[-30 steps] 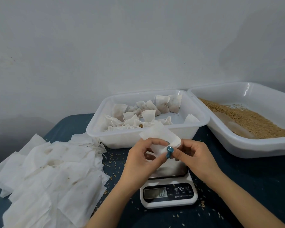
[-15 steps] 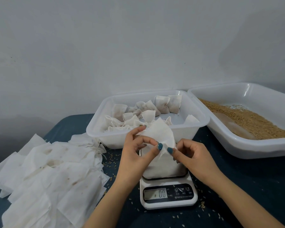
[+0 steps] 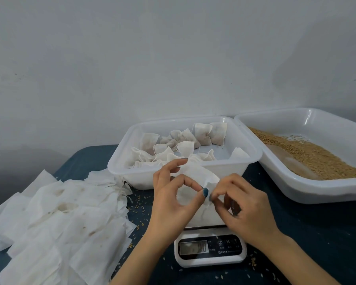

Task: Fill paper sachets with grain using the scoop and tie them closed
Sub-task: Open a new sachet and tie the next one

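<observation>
Head view. Directly above the white digital kitchen scale (image 3: pixel 211 258), the empty white paper sachet (image 3: pixel 196 174) is held in the air between both hands. The left hand (image 3: pixel 172 204) pinches one lip of its mouth between thumb and forefinger, with the other fingers lifted. The right hand (image 3: pixel 246 208) pinches the opposite lip with curled fingertips that almost touch the left thumb. Behind the scale stands the white plastic tub (image 3: pixel 141 179) of tied sachets. Behind and right of the scale is the white plastic tray (image 3: pixel 317 193) of golden-brown grain (image 3: pixel 321 159), where a pale translucent shape, probably the scoop (image 3: pixel 290 163), lies. Left of the scale spreads the heap of flat white empty sachets (image 3: pixel 60 214).

The paper looks thin, so pulling the lips apart too hard could tear a seam. A half-opened mouth would likely spill grain around the scale, as the loose kernels (image 3: pixel 140 204) there suggest.

Half a second ago the sachet stood in a raised peak. It has since dropped and turned, and its mouth is beginning to part. The scale's display (image 3: pixel 193 248) reads zero as before.
</observation>
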